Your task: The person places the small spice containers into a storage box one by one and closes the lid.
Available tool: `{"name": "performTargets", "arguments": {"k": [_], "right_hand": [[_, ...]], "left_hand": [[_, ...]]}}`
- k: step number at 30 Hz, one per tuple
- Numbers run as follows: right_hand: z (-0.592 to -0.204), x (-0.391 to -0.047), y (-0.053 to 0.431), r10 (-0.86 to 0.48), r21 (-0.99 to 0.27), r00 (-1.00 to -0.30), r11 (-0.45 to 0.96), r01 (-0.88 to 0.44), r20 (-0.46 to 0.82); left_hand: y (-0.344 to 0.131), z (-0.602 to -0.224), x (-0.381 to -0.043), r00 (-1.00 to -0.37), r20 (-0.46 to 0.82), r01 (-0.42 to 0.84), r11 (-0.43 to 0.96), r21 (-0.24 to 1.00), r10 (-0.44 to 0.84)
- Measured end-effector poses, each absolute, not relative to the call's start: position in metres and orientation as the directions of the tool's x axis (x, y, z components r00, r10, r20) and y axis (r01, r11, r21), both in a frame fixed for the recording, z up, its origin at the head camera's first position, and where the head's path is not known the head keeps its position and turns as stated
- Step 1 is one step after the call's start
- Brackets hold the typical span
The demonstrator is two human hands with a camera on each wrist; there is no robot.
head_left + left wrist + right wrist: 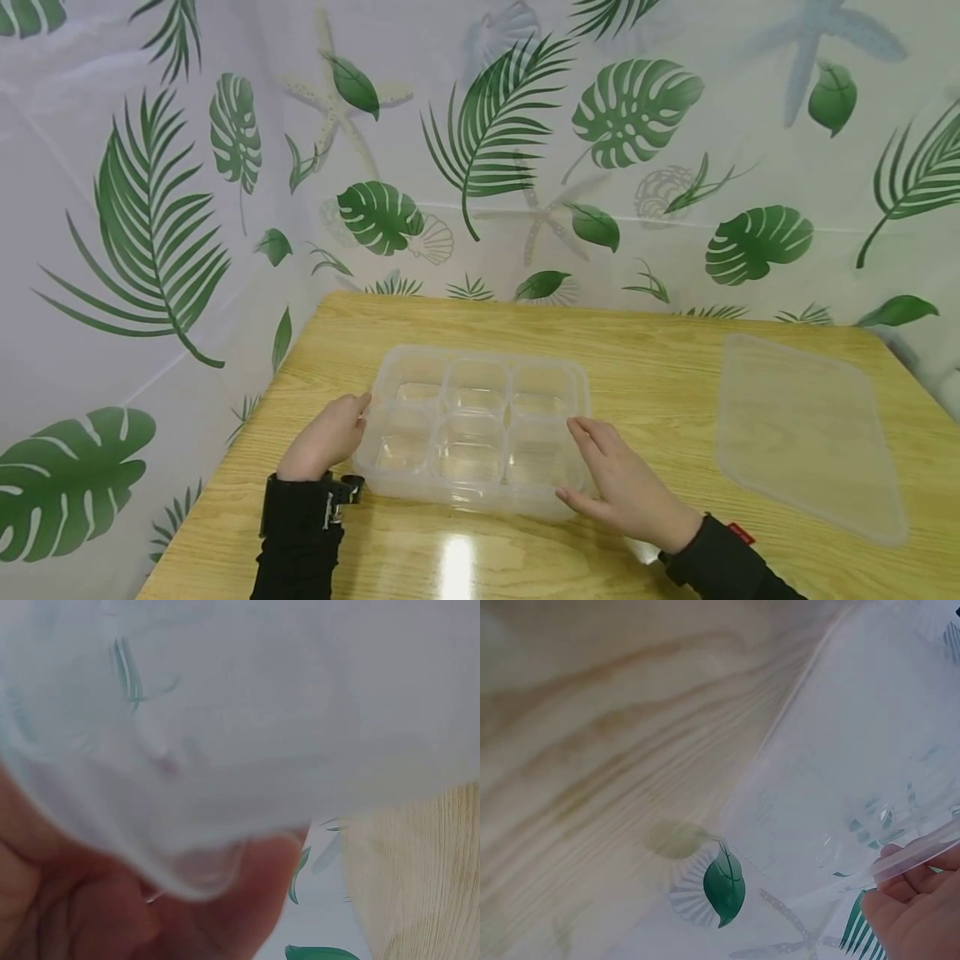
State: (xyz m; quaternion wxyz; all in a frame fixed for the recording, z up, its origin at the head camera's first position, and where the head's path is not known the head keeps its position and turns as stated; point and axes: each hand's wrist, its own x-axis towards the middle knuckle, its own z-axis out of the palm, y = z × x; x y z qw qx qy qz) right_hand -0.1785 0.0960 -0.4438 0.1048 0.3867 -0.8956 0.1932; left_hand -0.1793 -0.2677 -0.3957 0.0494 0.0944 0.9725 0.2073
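A clear plastic compartment box [471, 492] lies in the middle of the head view, divided into several square sections with bare bottoms. At its left side my left hand [327, 435] holds the rim; in the left wrist view, the bent fingers [259, 889] lie against the cloudy box wall [247, 750]. My right hand [630, 483] holds the opposite side, fingertips on the right rim and thumb by the front corner. The right wrist view shows the right fingers [919, 900] bent under the box rim [922, 851]. Whether the box rests fully on the table cannot be seen.
A flat translucent lid-like sheet [810, 437] with rounded corners lies on the wooden table [645, 358] at the right. Behind and left of the table hangs a white cloth [510, 258] printed with green leaves, shells and starfish. A black wrist camera mount [351, 489] sits beside the left wrist.
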Motion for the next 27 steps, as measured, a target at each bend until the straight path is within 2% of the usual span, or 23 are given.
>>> {"name": "performTargets", "arguments": {"k": [4,10,16,20,24,27], "right_hand": [[-0.445,-0.177,0.097,-0.649,-0.280,-0.684,0.624,-0.729,0.333],[-0.444,-0.169,0.108,-0.609,-0.387,-0.716,0.603,-0.698,0.342],[-0.437,-0.168,0.140,-0.485,-0.410,-0.776,0.662,-0.627,0.403],[-0.432,-0.171,0.177,-0.354,-0.445,-0.860,0.745,-0.497,0.368],[-0.428,-0.173,0.223,-0.214,-0.493,-0.952,0.818,-0.297,0.217],[-0.430,-0.175,0.262,-0.114,-0.485,-0.989,0.862,-0.145,0.092]], "left_hand": [[-0.268,-0.397,-0.179,-0.978,-0.065,0.156,0.896,0.416,0.200],[-0.267,-0.399,-0.180,-0.977,-0.074,0.151,0.893,0.425,0.200],[-0.267,-0.398,-0.180,-0.977,-0.076,0.148,0.890,0.431,0.200],[-0.267,-0.397,-0.181,-0.977,-0.075,0.146,0.890,0.433,0.197],[-0.268,-0.397,-0.181,-0.978,-0.070,0.145,0.888,0.437,0.195],[-0.268,-0.397,-0.181,-0.979,-0.073,0.141,0.886,0.442,0.192]]}}
